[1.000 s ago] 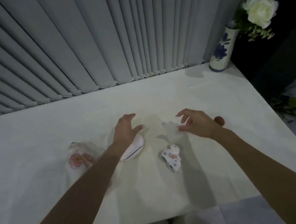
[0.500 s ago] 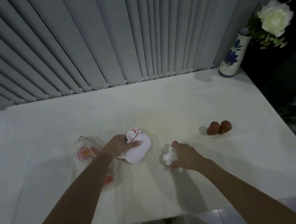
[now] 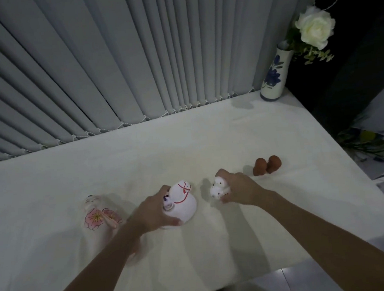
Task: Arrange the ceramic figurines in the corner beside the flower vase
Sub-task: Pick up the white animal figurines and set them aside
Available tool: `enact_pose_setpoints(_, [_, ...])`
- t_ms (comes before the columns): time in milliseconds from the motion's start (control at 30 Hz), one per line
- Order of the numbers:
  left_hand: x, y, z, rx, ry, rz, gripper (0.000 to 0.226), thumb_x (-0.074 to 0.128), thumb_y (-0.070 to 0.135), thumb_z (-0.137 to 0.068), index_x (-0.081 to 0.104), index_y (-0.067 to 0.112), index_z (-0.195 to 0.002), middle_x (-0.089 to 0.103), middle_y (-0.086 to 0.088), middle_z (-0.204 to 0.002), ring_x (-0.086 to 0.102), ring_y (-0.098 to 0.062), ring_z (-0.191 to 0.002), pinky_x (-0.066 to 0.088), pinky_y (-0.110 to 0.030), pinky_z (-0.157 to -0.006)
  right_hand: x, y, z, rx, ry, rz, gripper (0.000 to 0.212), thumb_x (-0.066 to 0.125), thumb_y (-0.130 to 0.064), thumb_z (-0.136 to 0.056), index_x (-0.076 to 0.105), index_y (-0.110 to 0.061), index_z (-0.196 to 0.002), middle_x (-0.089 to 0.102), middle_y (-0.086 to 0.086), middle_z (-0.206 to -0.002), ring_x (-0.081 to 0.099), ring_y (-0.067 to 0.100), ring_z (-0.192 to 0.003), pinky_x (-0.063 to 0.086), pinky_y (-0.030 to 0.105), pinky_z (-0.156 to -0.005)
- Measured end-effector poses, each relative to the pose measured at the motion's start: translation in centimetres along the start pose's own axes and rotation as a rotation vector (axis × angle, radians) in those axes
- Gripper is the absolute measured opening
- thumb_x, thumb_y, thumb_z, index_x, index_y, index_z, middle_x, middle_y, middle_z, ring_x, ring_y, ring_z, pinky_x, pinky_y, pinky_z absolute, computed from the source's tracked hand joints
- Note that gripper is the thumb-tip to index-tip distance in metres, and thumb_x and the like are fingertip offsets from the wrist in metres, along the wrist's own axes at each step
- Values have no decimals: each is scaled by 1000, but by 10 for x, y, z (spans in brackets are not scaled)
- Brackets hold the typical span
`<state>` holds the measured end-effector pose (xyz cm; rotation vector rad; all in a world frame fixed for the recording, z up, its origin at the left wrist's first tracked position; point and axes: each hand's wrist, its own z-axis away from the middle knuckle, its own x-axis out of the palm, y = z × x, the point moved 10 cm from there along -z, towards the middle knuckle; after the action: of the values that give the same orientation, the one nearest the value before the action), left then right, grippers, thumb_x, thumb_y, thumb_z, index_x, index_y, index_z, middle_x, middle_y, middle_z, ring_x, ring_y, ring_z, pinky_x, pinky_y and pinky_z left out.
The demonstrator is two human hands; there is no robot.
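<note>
Nearest the camera, the left hand (image 3: 156, 212) has its fingers curled around the white horse figurine (image 3: 183, 202), thumb under its near side. Just toward 3 o'clock, the right hand (image 3: 239, 188) pinches the small white spotted figurine (image 3: 218, 187) between thumb and fingertips. Whether either piece is off the table (image 3: 186, 145) is hard to tell. At 9 o'clock of the left hand a pale figurine with a pink flower (image 3: 98, 214) lies blurred and untouched. A brown pair figurine (image 3: 267, 164) stands further out at 1 o'clock. Farthest, the flower vase (image 3: 273, 76) occupies the corner at 2 o'clock, against the blinds (image 3: 112, 60).

By my reading the task is barely begun: nothing stands beside the vase, and all four pieces are left to carry there. The near table edge and both forearms run out of view.
</note>
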<state>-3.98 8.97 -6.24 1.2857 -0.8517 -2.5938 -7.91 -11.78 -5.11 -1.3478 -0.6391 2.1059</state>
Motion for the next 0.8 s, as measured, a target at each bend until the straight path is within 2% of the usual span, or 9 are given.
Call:
enact_pose_setpoints(67, [1, 11, -1, 53, -6, -52, 71, 82, 49, -46, 42, 42, -105, 69, 15, -96, 63, -12, -81, 42, -18, -61, -16, 3, -5, -9, 9, 74, 34, 66, -12, -73, 45, -17, -98, 54, -1, -74, 52, 24, -75, 37, 30, -59])
enact_pose_setpoints(167, [3, 31, -6, 102, 34, -58, 69, 82, 43, -50, 44, 41, -107, 68, 18, -99, 62, -12, -82, 44, -20, -65, -34, 7, -13, -4, 12, 200, 28, 58, -5, -74, 42, -20, -91, 61, 7, -87, 57, 27, -82, 41, 34, -66])
enact_pose_setpoints(300, [1, 58, -17, 114, 126, -20, 63, 79, 38, -58, 49, 42, -113, 65, 19, -104, 62, -10, -92, 42, -23, -75, -41, 13, -21, 8, 19, 385, 23, 50, -3, -74, 39, -21, -82, 51, 2, -83, 47, 22, -75, 22, 25, -50])
enact_pose_setpoints(367, [0, 72, -24, 126, 167, -36, 61, 79, 35, -62, 52, 37, -116, 66, 14, -109, 62, -13, -99, 43, -22, -78, -38, 17, -25, 7, 8, 435, 21, 50, -4, -75, 40, -21, -83, 49, 2, -83, 46, 21, -75, 23, 27, -52])
enact_pose_setpoints(433, [-4, 84, -30, 139, 200, -66, 60, 78, 32, -65, 55, 30, -120, 66, 8, -113, 62, -18, -103, 45, -25, -82, -34, 20, -29, -14, -7, 435, 18, 51, -4, -76, 44, -19, -83, 48, 2, -84, 45, 21, -75, 26, 27, -58])
enact_pose_setpoints(567, [-3, 95, -41, 179, 187, -183, 62, 77, 26, -68, 54, 24, -125, 66, 1, -115, 61, -24, -103, 48, -32, -86, -29, 24, -35, -34, 4, 439, 15, 51, -7, -79, 55, -19, -87, 46, -3, -81, 42, 18, -74, 16, 18, -50])
enact_pose_setpoints(667, [-1, 91, -43, 180, 180, -204, 59, 75, 26, -70, 54, 24, -124, 66, 1, -114, 61, -24, -101, 49, -34, -85, -26, 27, -39, -33, 16, 466, 20, 52, -6, -79, 47, -26, -80, 43, -6, -78, 41, 16, -72, 14, 20, -49])
enact_pose_setpoints(733, [0, 89, -44, 183, 186, -195, 58, 75, 25, -69, 55, 24, -123, 66, 1, -112, 61, -24, -99, 49, -35, -84, -24, 30, -42, -38, 10, 451, 20, 52, -6, -79, 50, -26, -79, 43, -6, -76, 41, 16, -71, 16, 22, -50])
enact_pose_setpoints(800, [0, 89, -44, 196, 184, -196, 59, 76, 23, -68, 56, 24, -123, 67, 1, -112, 61, -24, -99, 49, -36, -84, -25, 32, -43, -28, 11, 417, 22, 54, -6, -75, 46, -26, -71, 40, -8, -67, 41, 16, -67, 17, 22, -50])
